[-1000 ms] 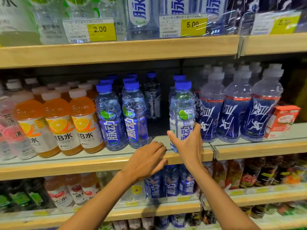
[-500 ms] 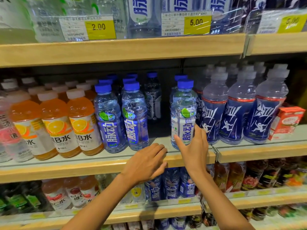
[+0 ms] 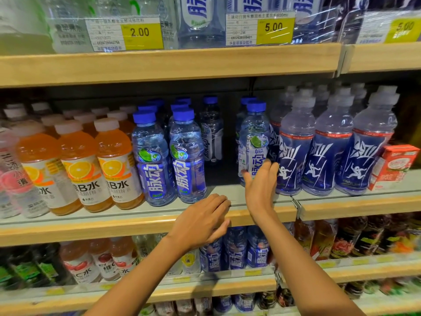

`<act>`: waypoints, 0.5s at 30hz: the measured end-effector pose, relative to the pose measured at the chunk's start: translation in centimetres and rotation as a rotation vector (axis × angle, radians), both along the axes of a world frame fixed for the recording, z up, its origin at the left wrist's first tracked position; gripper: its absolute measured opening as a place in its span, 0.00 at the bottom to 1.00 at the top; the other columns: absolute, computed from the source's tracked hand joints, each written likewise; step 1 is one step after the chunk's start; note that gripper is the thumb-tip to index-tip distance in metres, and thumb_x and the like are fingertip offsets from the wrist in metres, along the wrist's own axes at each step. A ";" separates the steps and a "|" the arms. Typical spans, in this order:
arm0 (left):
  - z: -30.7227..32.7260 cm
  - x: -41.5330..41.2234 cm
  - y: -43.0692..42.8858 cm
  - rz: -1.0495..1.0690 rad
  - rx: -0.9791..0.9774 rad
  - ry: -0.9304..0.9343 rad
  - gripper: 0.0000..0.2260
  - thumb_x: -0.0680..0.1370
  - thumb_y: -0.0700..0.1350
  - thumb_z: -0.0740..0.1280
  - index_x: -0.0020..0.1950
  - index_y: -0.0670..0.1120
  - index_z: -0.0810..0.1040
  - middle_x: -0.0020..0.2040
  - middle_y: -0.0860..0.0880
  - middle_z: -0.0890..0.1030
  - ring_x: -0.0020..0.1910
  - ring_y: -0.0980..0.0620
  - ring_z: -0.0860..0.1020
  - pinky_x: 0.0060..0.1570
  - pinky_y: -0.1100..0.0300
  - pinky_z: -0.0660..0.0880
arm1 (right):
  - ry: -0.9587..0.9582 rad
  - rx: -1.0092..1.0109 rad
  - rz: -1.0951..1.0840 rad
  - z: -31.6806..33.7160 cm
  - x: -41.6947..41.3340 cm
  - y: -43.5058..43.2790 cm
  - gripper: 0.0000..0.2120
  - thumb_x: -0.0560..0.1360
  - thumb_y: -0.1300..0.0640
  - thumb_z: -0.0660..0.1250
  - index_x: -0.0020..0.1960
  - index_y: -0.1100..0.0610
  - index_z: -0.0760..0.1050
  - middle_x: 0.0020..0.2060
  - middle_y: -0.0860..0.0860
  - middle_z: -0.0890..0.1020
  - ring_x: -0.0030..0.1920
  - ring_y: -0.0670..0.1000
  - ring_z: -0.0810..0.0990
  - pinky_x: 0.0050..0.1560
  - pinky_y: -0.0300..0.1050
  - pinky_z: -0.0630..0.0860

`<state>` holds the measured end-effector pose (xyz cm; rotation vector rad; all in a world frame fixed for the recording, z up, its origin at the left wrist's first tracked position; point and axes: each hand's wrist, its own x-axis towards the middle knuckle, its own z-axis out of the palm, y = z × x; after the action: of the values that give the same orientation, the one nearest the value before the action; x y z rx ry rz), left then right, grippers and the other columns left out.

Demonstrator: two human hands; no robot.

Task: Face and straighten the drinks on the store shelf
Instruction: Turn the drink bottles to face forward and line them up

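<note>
Lining wooden-edged store shelves (image 3: 91, 229), bottled drinks (image 3: 189, 156) stand.

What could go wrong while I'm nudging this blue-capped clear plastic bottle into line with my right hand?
The blue-capped clear plastic bottle has an open gap on its left, so a push from the right hand, whose straight fingers only touch it, might tip it that way. It also stands close beside the tall clear bottles with dark blue labels; turning it could drag the nearest one askew.
</note>
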<state>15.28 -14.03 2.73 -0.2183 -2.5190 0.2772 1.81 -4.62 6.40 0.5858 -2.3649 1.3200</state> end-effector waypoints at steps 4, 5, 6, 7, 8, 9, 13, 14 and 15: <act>0.1 0.2 0.0 0.005 0.005 -0.001 0.18 0.80 0.52 0.57 0.59 0.40 0.77 0.56 0.44 0.79 0.52 0.47 0.78 0.50 0.56 0.77 | -0.067 0.080 -0.052 0.7 -0.7 -0.7 0.22 0.77 0.60 0.67 0.67 0.66 0.64 0.59 0.61 0.72 0.57 0.61 0.76 0.53 0.50 0.73; 0.1 0.2 0.0 0.005 0.003 0.001 0.18 0.79 0.51 0.57 0.59 0.40 0.77 0.56 0.44 0.79 0.52 0.47 0.78 0.50 0.56 0.77 | -0.080 0.093 -0.057 0.9 -0.8 -0.9 0.23 0.77 0.61 0.67 0.67 0.66 0.64 0.59 0.62 0.72 0.57 0.61 0.76 0.53 0.50 0.73; 0.2 0.3 0.1 0.006 0.001 0.004 0.18 0.79 0.51 0.58 0.58 0.40 0.78 0.55 0.44 0.80 0.52 0.47 0.78 0.49 0.56 0.77 | -0.095 0.103 -0.054 1.0 -0.9 -1.0 0.24 0.76 0.62 0.67 0.68 0.67 0.63 0.60 0.62 0.72 0.58 0.61 0.76 0.54 0.51 0.74; 0.2 0.4 0.1 0.007 -0.001 0.008 0.17 0.79 0.51 0.58 0.57 0.40 0.78 0.55 0.44 0.80 0.51 0.47 0.79 0.48 0.56 0.78 | -0.107 0.108 -0.047 1.1 -1.0 -1.2 0.25 0.76 0.63 0.67 0.69 0.67 0.62 0.60 0.63 0.72 0.59 0.61 0.75 0.56 0.52 0.73; 0.2 0.5 0.1 0.009 -0.003 0.013 0.17 0.79 0.50 0.58 0.56 0.40 0.78 0.54 0.44 0.80 0.50 0.47 0.79 0.46 0.56 0.78 | -0.118 0.110 -0.039 1.1 -1.1 -1.2 0.25 0.76 0.63 0.67 0.69 0.67 0.62 0.60 0.63 0.72 0.59 0.62 0.75 0.57 0.52 0.73; 0.2 0.6 0.1 0.011 -0.008 0.019 0.17 0.78 0.49 0.59 0.56 0.40 0.79 0.53 0.43 0.81 0.50 0.47 0.80 0.45 0.56 0.79 | -0.128 0.109 -0.033 1.2 -1.1 -1.2 0.26 0.76 0.63 0.67 0.69 0.67 0.62 0.60 0.63 0.72 0.60 0.61 0.75 0.57 0.52 0.73; 0.1 1.5 -0.5 0.018 -0.048 0.032 0.16 0.77 0.48 0.59 0.55 0.39 0.80 0.52 0.43 0.81 0.49 0.47 0.81 0.44 0.56 0.80 | -0.098 0.036 -0.001 0.9 -0.4 -0.3 0.24 0.76 0.62 0.67 0.68 0.66 0.63 0.60 0.61 0.73 0.60 0.59 0.74 0.57 0.49 0.72; 0.2 1.6 -0.7 0.020 -0.067 0.035 0.16 0.77 0.48 0.59 0.55 0.39 0.80 0.52 0.43 0.81 0.49 0.47 0.81 0.44 0.57 0.80 | -0.057 -0.006 0.014 0.5 0.2 0.1 0.23 0.76 0.61 0.67 0.67 0.66 0.64 0.60 0.61 0.73 0.60 0.59 0.73 0.58 0.49 0.71; 0.3 1.7 -0.8 0.022 -0.090 0.040 0.16 0.77 0.49 0.59 0.54 0.39 0.80 0.52 0.43 0.82 0.48 0.47 0.81 0.44 0.57 0.79 | 0.003 -0.044 0.033 0.2 1.0 0.6 0.22 0.76 0.61 0.67 0.67 0.65 0.65 0.60 0.60 0.73 0.60 0.58 0.73 0.58 0.48 0.70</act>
<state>16.95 -14.88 2.99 -0.2186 -2.4729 0.4004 2.80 -4.02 6.55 0.6159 -2.3270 1.3807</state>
